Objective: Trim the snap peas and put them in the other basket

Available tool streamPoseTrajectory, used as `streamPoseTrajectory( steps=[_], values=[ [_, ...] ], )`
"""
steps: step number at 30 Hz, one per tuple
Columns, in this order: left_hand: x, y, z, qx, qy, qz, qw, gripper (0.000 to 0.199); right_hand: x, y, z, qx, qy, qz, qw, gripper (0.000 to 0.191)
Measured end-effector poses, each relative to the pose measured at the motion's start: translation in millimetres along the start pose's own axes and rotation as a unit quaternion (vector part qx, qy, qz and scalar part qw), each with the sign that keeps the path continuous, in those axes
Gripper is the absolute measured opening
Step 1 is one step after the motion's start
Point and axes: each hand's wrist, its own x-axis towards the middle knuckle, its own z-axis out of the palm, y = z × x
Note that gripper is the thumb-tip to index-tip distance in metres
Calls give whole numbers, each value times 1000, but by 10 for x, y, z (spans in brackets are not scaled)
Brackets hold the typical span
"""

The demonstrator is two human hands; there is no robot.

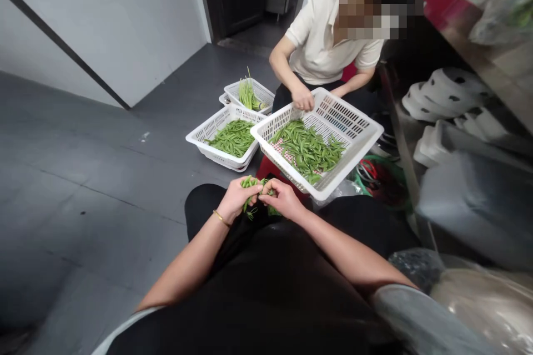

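Observation:
My left hand [240,198], with a gold bracelet at the wrist, is closed around a small bunch of green pea pods [249,182]. Right beside it, the fingers of my right hand [282,198] are pinched at the end of the bunch; what lies between them is too small to name. Both hands are above my dark lap. Just beyond them, a large white basket [361,151] holds many loose green pods [312,150]. A smaller white basket [200,137] to its left is also filled with green pods [234,137].
Across from me sits a person in a cream shirt [316,39], one hand over the large basket's far rim. Another white basket [231,90] holds long green stalks [249,94]. Shelving with white containers [445,94] and a grey bin [470,199] stand on the right.

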Motion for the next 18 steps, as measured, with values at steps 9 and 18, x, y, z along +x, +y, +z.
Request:
streamPoseTrajectory(
  steps=[9, 18],
  values=[
    [-68, 277, 66, 31, -11, -48, 998, 29, -176, 186, -596, -132, -153, 28, 979, 24],
    [-106, 403, 341, 76, -70, -77, 992, 30, -34, -158, -691, -181, -11, -177, 967, 10]
  ],
)
